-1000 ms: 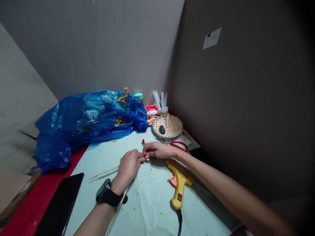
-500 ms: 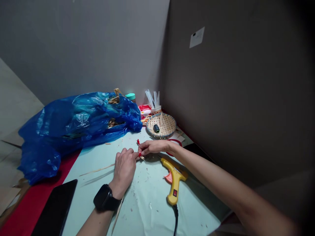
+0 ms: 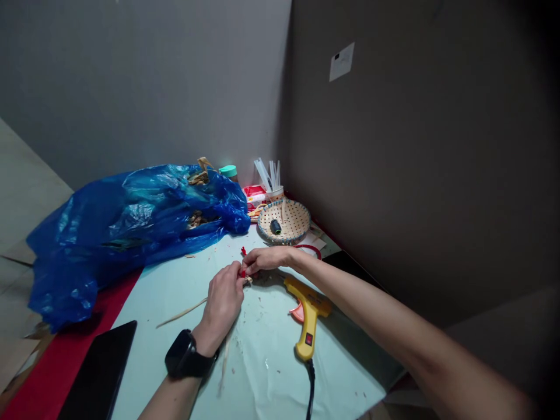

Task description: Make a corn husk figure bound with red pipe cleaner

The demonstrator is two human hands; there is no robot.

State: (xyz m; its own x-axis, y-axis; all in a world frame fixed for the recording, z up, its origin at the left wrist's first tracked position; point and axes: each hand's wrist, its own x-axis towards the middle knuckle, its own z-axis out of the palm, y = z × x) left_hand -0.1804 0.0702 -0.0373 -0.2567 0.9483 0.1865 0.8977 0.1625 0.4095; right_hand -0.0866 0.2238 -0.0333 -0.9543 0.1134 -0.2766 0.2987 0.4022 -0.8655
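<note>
My left hand (image 3: 223, 297), with a black watch on its wrist, is closed around pale dried plant strands (image 3: 181, 314) that stick out to its left and trail below it. My right hand (image 3: 268, 258) meets its fingertips and pinches a thin red strip (image 3: 244, 251), whose end pokes up above the fingers. More red shows between the two hands, against the short pale ends of the strands. Just right of the hands lies a yellow glue gun (image 3: 308, 321) with an orange trigger. The fingertips partly hide how strip and strands are joined.
A blue plastic bag (image 3: 109, 216) of dried husks fills the back left. Behind my hands stand a woven basket (image 3: 294, 233) with a dark thread spool (image 3: 275, 227) and a cup of glue sticks (image 3: 275, 191). Red-handled scissors (image 3: 312, 249) lie behind my right wrist; a black tablet (image 3: 100, 370) lies front left.
The view has swung to the right, so everything sits further left. Both hands stay together at the red strip with small finger movements; the loose strands have shifted slightly.
</note>
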